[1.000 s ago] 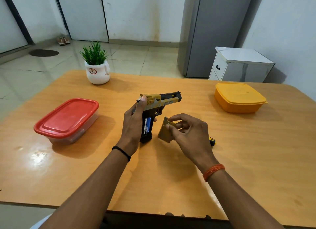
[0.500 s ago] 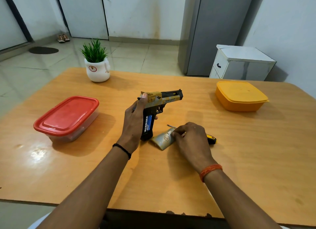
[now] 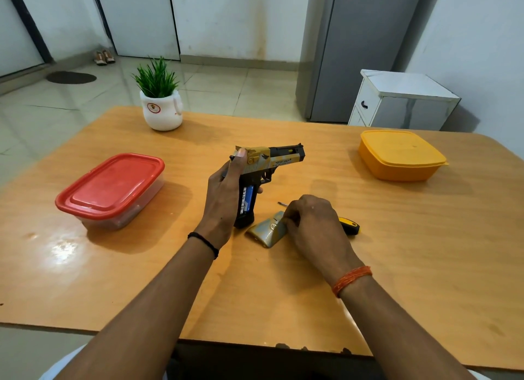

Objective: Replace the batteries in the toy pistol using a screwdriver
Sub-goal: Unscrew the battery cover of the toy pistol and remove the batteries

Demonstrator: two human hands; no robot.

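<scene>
— One toy pistol (image 3: 265, 164), gold slide, black barrel and grip, stands butt-down mid-table (image 3: 397, 252); the left hand (image 3: 226, 198) is wrapped round the grip, whose open side shows a blue battery (image 3: 249, 198).
— Which way does it point?
— Barrel level, toward the right. The right hand (image 3: 312, 223) presses fingers on the gold cover (image 3: 268, 230) lying beside the butt, over the screwdriver (image 3: 350, 226).
— Containers?
— Red-lidded box (image 3: 113, 186) left, yellow tub (image 3: 399, 155) right; both lidded, contents unclear.
</scene>
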